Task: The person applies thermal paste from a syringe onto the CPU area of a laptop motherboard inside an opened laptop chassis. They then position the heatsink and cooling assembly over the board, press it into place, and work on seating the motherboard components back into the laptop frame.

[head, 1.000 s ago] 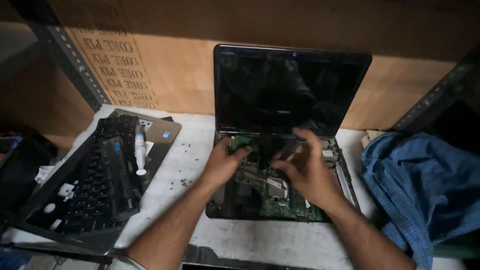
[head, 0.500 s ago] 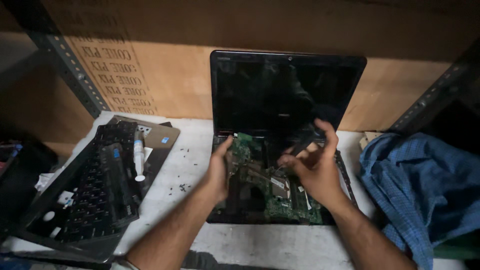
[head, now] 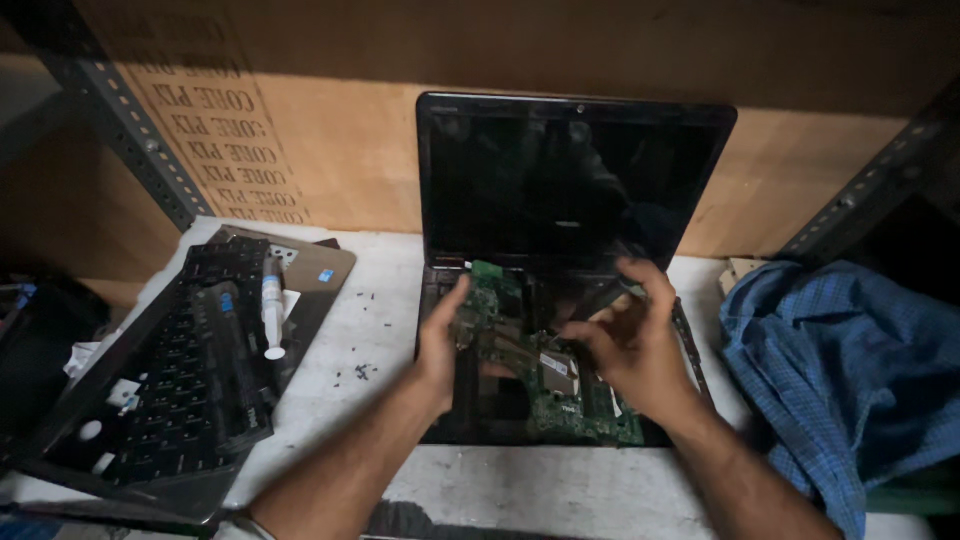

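The left hand [head: 440,345] is pressing open fingers on the board's [head: 520,350] left edge. The right hand [head: 630,345] is hovering nearer its middle — fingers curled, gripping nothing visible — board's long axis running toward the screen [head: 570,180].

Opened laptop [head: 560,330] centre on table [head: 380,330], cardboard [head: 340,150] behind. Keyboard [head: 190,370] left, syringe [head: 272,305] on it. Screws [head: 358,371] between. Cloth [head: 840,380] right.

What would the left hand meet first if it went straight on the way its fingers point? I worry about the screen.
Probably the green circuit board, then the laptop screen; depth is unclear.
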The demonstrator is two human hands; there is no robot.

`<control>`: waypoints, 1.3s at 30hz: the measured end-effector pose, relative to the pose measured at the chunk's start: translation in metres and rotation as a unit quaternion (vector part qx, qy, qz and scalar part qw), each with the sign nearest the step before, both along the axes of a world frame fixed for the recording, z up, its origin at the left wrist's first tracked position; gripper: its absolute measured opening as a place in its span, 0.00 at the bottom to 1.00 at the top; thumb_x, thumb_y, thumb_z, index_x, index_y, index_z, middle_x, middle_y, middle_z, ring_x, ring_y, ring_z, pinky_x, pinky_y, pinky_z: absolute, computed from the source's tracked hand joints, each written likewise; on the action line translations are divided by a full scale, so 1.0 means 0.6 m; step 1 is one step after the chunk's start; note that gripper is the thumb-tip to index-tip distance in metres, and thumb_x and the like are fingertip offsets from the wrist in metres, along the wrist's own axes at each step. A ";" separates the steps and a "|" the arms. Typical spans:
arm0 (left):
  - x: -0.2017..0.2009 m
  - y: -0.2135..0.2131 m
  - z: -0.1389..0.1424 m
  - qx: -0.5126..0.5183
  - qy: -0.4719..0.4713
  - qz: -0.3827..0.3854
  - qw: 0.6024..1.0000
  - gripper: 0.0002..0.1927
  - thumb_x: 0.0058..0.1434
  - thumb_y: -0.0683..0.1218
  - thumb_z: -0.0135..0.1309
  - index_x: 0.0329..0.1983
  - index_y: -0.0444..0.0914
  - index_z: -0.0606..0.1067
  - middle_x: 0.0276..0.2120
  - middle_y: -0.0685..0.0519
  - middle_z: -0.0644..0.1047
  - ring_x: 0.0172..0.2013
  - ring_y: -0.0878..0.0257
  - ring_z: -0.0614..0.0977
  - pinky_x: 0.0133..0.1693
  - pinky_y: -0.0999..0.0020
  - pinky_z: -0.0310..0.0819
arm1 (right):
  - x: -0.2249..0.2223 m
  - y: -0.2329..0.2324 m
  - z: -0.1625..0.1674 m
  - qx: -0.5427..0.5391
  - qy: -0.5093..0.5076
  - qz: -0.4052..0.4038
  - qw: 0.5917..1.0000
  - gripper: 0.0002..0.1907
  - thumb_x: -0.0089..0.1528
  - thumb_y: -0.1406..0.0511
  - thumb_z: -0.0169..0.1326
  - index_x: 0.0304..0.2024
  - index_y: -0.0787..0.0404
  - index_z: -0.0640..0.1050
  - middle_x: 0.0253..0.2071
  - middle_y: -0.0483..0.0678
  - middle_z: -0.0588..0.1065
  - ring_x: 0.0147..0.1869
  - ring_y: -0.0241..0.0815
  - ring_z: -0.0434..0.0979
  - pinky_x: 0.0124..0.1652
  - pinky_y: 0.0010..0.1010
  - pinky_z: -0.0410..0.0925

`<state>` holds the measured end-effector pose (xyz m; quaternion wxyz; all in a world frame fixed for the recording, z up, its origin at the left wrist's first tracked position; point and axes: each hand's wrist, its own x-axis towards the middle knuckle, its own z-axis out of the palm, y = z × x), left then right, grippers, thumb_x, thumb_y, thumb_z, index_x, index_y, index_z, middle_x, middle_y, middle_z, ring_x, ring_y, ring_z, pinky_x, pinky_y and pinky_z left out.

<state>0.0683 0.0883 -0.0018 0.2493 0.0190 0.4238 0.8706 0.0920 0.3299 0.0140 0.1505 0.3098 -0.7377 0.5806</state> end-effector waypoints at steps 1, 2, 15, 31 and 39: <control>0.002 0.001 0.000 0.010 0.001 -0.001 1.000 0.45 0.62 0.75 0.36 0.55 0.34 0.77 0.42 0.41 0.82 0.41 0.49 0.85 0.42 0.52 0.81 | -0.001 -0.001 -0.007 0.005 -0.031 -0.049 0.998 0.46 0.62 0.81 0.55 0.71 0.51 0.46 0.47 0.61 0.78 0.45 0.48 0.83 0.43 0.36 0.76; 0.004 0.003 0.002 0.010 0.008 0.001 1.000 0.44 0.62 0.74 0.35 0.55 0.34 0.77 0.43 0.41 0.82 0.41 0.50 0.85 0.42 0.51 0.81 | -0.003 0.001 -0.010 0.010 -0.060 -0.096 0.993 0.48 0.60 0.80 0.59 0.71 0.50 0.47 0.44 0.60 0.79 0.40 0.47 0.83 0.37 0.35 0.74; 0.009 0.002 0.009 0.004 0.033 0.003 0.999 0.44 0.63 0.74 0.34 0.56 0.34 0.76 0.43 0.41 0.81 0.42 0.50 0.85 0.43 0.52 0.81 | 0.007 -0.010 0.021 0.032 0.047 -0.003 0.998 0.47 0.61 0.84 0.54 0.69 0.47 0.44 0.56 0.58 0.73 0.54 0.47 0.82 0.46 0.35 0.80; -0.012 0.002 -0.014 -0.018 -0.020 -0.009 1.000 0.42 0.61 0.72 0.43 0.49 0.28 0.78 0.40 0.38 0.83 0.40 0.48 0.86 0.43 0.55 0.83 | 0.008 -0.005 0.019 0.036 0.059 -0.020 0.997 0.43 0.62 0.82 0.55 0.69 0.51 0.47 0.53 0.59 0.75 0.52 0.46 0.84 0.45 0.33 0.79; -0.016 0.000 -0.016 -0.017 -0.019 -0.004 1.000 0.38 0.61 0.70 0.44 0.51 0.32 0.78 0.40 0.42 0.83 0.40 0.51 0.85 0.42 0.55 0.81 | 0.005 -0.010 0.032 0.008 0.085 0.056 0.995 0.43 0.63 0.83 0.51 0.71 0.54 0.45 0.50 0.60 0.74 0.53 0.48 0.79 0.51 0.36 0.77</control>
